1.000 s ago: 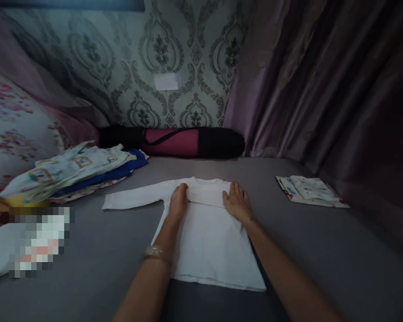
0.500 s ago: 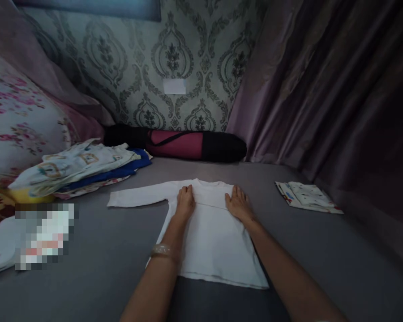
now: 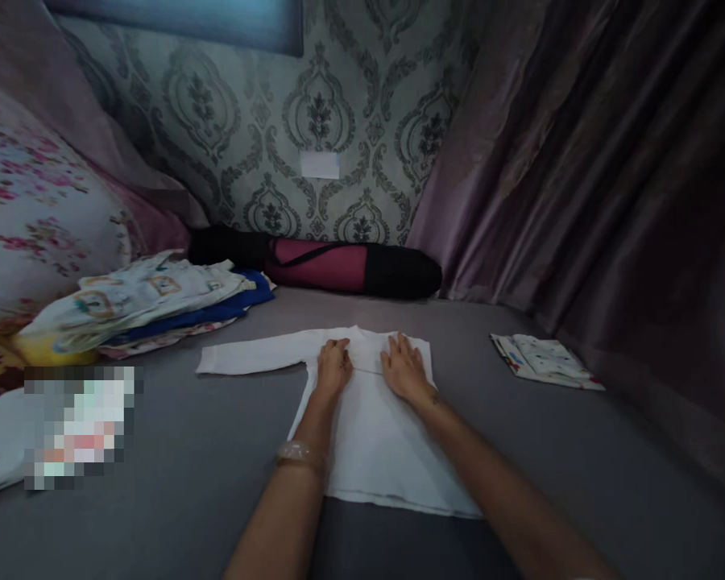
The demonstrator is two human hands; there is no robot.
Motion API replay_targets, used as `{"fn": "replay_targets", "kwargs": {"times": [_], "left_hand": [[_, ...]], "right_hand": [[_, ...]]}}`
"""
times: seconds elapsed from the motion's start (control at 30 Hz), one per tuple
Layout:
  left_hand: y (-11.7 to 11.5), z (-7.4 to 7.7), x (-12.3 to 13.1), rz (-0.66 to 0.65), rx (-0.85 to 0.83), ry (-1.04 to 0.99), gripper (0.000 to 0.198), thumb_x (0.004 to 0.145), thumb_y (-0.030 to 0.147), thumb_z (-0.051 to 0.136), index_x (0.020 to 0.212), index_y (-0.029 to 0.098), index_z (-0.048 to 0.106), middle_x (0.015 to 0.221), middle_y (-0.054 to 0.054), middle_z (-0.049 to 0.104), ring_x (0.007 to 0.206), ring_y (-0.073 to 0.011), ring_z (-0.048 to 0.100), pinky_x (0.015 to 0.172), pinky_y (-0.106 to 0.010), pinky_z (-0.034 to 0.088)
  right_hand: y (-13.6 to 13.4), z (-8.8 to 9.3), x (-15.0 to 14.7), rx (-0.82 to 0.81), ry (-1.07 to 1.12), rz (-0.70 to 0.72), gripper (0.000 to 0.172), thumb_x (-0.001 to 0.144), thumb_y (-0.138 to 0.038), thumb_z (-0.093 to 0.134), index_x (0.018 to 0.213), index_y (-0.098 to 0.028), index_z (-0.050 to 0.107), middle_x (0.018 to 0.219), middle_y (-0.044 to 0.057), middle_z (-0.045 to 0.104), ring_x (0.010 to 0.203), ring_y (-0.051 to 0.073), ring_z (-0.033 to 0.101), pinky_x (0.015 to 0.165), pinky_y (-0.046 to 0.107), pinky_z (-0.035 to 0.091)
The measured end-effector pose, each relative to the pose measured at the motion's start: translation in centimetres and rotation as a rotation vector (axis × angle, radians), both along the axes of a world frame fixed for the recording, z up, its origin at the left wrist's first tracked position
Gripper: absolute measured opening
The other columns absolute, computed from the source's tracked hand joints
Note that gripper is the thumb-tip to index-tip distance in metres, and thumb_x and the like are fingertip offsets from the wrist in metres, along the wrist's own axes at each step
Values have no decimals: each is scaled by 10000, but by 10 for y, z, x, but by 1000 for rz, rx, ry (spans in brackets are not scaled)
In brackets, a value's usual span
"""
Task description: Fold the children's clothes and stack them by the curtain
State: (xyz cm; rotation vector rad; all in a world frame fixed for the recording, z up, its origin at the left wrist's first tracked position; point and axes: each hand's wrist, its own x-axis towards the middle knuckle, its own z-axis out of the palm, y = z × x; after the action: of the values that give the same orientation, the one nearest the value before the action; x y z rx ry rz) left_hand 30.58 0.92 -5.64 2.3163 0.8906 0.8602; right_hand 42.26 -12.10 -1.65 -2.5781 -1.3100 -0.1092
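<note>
A small white long-sleeved shirt [image 3: 380, 443] lies on the grey sheet, its neck away from me and its hem toward me. One sleeve [image 3: 247, 357] stretches out to the left. The other is folded in over the chest, where an edge line runs between my hands. My left hand [image 3: 334, 366] rests on the chest near the left shoulder, fingers slightly bent and lying on the cloth. My right hand [image 3: 406, 369] lies flat with spread fingers on the folded-in part, inside the right edge. A clear bangle [image 3: 299, 453] circles my left wrist.
Clothes are piled [image 3: 157, 294] at the left beside a floral pillow [image 3: 30, 209]. A folded printed garment [image 3: 547, 360] lies at the right. A black and maroon long bag [image 3: 326, 264] runs along the wall. A white phone [image 3: 0, 439] lies at the near left.
My right hand has slid left over the shirt from its right edge toward the middle. My left hand stays near the same place. The view has tilted up slightly.
</note>
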Motion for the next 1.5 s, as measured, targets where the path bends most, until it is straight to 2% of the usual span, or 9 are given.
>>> {"fn": "replay_targets", "kwargs": {"times": [0.07, 0.13, 0.27, 0.47, 0.77, 1.07, 1.27, 1.5], "left_hand": [[1, -1, 0, -20, 8, -24, 401, 789, 88, 432, 1122, 129, 652, 1055, -160, 605, 1002, -264, 570, 927, -395, 430], [2, -3, 0, -34, 14, -52, 408, 769, 72, 426, 1097, 130, 661, 1057, -159, 611, 1012, -265, 568, 935, -401, 433], [2, -4, 0, -44, 23, -101, 411, 756, 72, 425, 1087, 114, 666, 1063, -170, 615, 1025, -274, 562, 951, -411, 430], [4, -4, -2, -54, 39, -46, 441, 734, 81, 433, 1112, 88, 661, 1060, -185, 608, 1016, -294, 565, 948, -427, 428], [5, -9, -1, -28, 90, -34, 417, 756, 74, 420, 1092, 62, 667, 1026, -177, 627, 981, -272, 585, 927, -412, 454], [2, -5, -3, -14, 185, -125, 417, 783, 83, 421, 1136, 121, 642, 1102, -134, 602, 1038, -248, 566, 955, -399, 460], [-1, 4, -3, 7, 172, 58, 440, 787, 65, 414, 1176, 85, 618, 1173, -166, 590, 1081, -258, 552, 971, -387, 439], [0, 0, -3, 6, 172, 196, 481, 751, 51, 444, 1204, 66, 603, 1193, -173, 588, 1082, -266, 541, 954, -377, 434]], "right_hand": [[8, -2, -22, -26, 60, 68, 573, 960, -427, 283, 1461, -169, 385, 1555, 138, 257, 1432, 284, 219, 1138, 476, 210], [14, -3, -39, -63, 149, 97, 598, 969, -479, 228, 1489, -201, 333, 1578, 113, 191, 1446, 299, 155, 1130, 534, 180], [16, -3, -53, -107, 206, 54, 590, 976, -488, 200, 1509, -246, 273, 1594, 92, 139, 1452, 331, 79, 1117, 595, 78], [16, -10, -53, -117, 166, 37, 584, 971, -522, 215, 1506, -294, 266, 1596, 80, 142, 1451, 338, 67, 1104, 609, 29], [14, -13, -55, -73, 163, 38, 587, 973, -525, 201, 1515, -300, 227, 1594, 94, 148, 1449, 339, 65, 1098, 605, 6], [12, -16, -56, 10, 126, 38, 624, 969, -517, 243, 1510, -206, 255, 1589, 147, 127, 1447, 333, 77, 1101, 590, 35], [12, -18, -56, 54, 102, 24, 624, 963, -487, 292, 1498, -167, 284, 1546, 165, 256, 1419, 330, 170, 1108, 571, 49], [13, -19, -54, -29, 126, 39, 568, 977, -510, 235, 1492, -281, 308, 1566, 146, 221, 1437, 350, 130, 1089, 602, 9]]}}
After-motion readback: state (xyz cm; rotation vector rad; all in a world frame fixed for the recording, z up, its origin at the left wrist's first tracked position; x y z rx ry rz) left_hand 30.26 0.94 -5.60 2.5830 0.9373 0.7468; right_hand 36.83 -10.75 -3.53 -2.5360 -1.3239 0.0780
